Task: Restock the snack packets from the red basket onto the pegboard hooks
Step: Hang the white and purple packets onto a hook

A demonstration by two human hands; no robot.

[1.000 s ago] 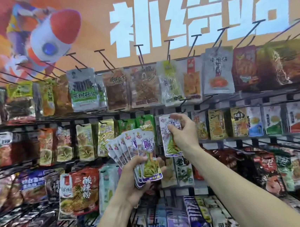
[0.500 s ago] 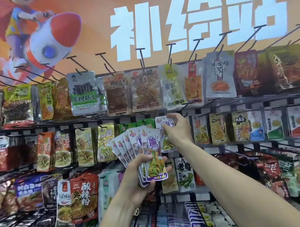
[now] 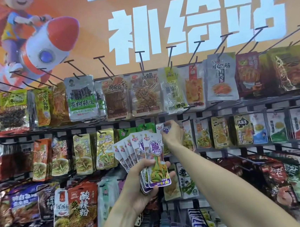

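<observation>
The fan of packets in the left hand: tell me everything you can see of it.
The fan of packets is about six alike glossy pouches, white and purple, with a round purple badge and green-yellow food printed low. They stand upright, spread leftward at the tops, stacked at the bottoms. The left hand grips their lower ends, thumb across the front one. They are held before the middle hook row, just left of the right hand.

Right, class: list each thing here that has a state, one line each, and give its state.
left hand: grips the fan of packets.
fan of packets: spread out, upright, held low.
right hand: pinches the single packet.
single packet: raised at the middle row, mostly hidden.
top hooks: front ends bare.
</observation>
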